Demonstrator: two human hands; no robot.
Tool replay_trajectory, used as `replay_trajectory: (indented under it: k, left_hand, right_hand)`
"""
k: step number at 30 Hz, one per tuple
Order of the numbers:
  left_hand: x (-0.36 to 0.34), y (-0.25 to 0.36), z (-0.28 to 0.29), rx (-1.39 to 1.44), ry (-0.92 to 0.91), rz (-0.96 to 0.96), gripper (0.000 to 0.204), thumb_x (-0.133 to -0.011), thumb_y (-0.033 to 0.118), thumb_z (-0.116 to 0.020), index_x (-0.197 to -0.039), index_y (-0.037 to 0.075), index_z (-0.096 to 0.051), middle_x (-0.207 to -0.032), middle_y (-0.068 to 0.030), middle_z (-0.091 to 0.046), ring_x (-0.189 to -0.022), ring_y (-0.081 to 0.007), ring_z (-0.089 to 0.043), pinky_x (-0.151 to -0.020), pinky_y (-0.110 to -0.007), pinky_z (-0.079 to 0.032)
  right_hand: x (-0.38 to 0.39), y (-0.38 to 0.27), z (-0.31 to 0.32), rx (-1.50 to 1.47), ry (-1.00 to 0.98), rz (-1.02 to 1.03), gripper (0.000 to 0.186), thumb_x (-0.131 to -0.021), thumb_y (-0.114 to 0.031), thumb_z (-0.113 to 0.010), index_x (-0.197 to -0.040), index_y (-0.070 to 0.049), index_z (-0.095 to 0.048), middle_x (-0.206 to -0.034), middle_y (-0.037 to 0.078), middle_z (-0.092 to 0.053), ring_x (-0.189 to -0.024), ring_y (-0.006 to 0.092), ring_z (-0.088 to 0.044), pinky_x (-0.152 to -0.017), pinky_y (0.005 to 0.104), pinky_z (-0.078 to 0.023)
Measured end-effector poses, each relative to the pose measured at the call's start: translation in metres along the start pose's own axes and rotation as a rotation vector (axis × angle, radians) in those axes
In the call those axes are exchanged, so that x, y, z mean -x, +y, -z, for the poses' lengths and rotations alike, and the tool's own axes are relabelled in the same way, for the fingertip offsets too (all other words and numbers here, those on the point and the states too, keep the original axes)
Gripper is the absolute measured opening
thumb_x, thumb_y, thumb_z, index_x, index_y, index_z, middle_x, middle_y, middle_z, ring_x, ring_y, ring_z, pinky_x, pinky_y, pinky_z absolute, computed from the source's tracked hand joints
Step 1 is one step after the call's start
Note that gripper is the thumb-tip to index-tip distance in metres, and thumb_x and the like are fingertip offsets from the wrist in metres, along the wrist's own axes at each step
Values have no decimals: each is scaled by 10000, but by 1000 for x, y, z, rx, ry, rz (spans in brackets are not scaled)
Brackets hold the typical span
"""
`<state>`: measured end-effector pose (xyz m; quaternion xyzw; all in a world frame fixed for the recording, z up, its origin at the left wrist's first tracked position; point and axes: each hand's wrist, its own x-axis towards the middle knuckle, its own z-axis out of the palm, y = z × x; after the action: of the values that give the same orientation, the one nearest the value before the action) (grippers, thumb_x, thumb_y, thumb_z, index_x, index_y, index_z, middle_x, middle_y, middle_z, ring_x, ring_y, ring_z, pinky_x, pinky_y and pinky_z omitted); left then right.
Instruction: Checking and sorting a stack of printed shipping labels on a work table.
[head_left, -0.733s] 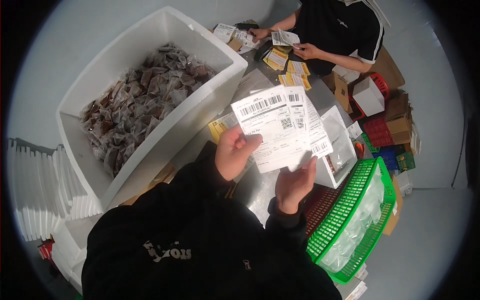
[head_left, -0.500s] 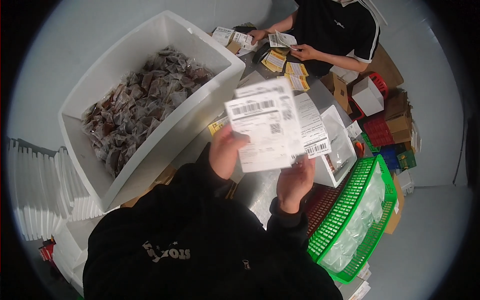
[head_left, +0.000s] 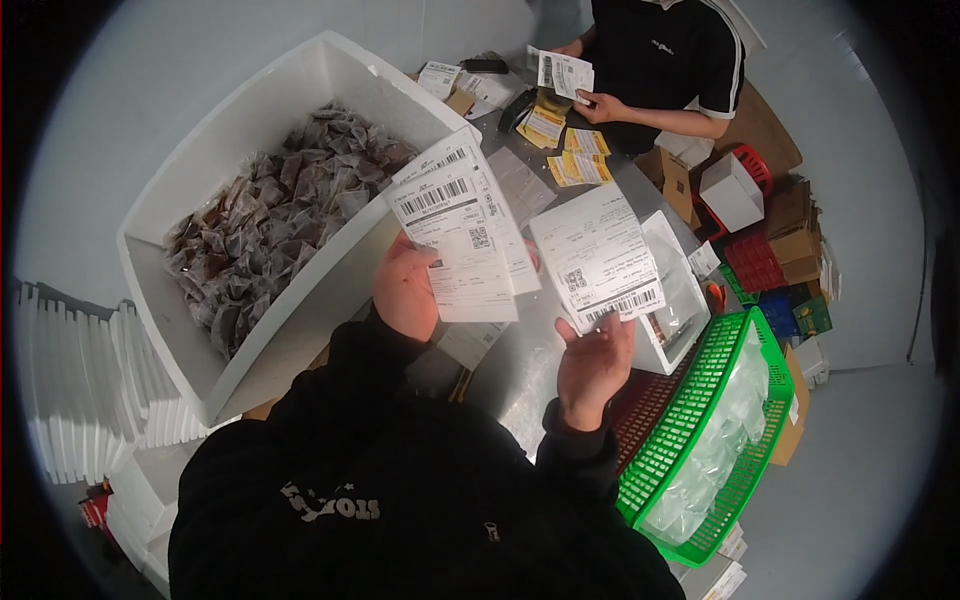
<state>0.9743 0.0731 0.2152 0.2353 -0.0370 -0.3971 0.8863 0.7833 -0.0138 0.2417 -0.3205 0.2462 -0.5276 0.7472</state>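
Observation:
My left hand (head_left: 407,287) is closed on a few white shipping labels (head_left: 462,265), its thumb lying across the front sheet; barcodes and a square code show on them. At the right, my right hand (head_left: 595,370) pinches the lower edge of another printed label (head_left: 597,250), with its barcode end toward me. The two lots of paper are apart, both held above a metal table (head_left: 515,375). A flat clear plastic bag (head_left: 518,185) lies on the table between and beyond them.
To the left stands a big white foam box (head_left: 300,350) of small clear packets (head_left: 290,190). A smaller white foam box (head_left: 675,300) and green basket (head_left: 700,430) of clear bags are at right. Across the table, a co-worker (head_left: 665,65) holds labels near yellow cards (head_left: 580,168).
My left hand has moved left with its labels, away from the right hand, so the right-hand label shows whole. The co-worker has lifted their papers off the table side.

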Motion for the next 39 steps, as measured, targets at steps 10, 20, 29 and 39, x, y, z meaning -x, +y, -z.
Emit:
replay_trajectory:
  k: [10, 20, 29, 39]
  left_hand:
    - [3, 32, -21, -177, -314, 243, 134, -815, 114, -454, -921, 39, -485, -793, -54, -469, -672, -188, -502, -590, -301, -419]
    - [10, 23, -37, -199, -409, 332, 90, -814, 113, -426, -871, 57, -467, -738, -31, -430, -615, -169, -469, -545, -284, -394]
    - [10, 20, -23, -245, -394, 242, 158, -833, 137, -448, -930, 23, -498, -786, -60, -507, -662, -183, -508, -572, -297, -422]
    - [14, 10, -33, -810, -367, -18, 261, -916, 38, -426, -1138, -64, -518, -1053, -96, -620, -911, -115, -586, -830, -258, -451]
  right_hand:
    - [-64, -74, 14, 417, -414, -172, 379, -813, -84, -489, -1141, 99, -543, -1021, 118, -649, -894, 149, -625, -838, 243, -463]
    - [-84, -88, 7, 314, -513, -307, 408, -764, -66, -474, -1128, 105, -541, -992, 146, -657, -827, 155, -657, -783, 237, -514]
    - [-86, -79, 13, 304, -512, -322, 406, -770, -61, -472, -1139, 96, -542, -983, 126, -659, -814, 135, -653, -736, 218, -517]
    - [-69, -55, 5, 677, -646, -290, 314, -915, -101, -515, -1194, 39, -544, -988, 23, -642, -834, 47, -569, -737, 192, -445]
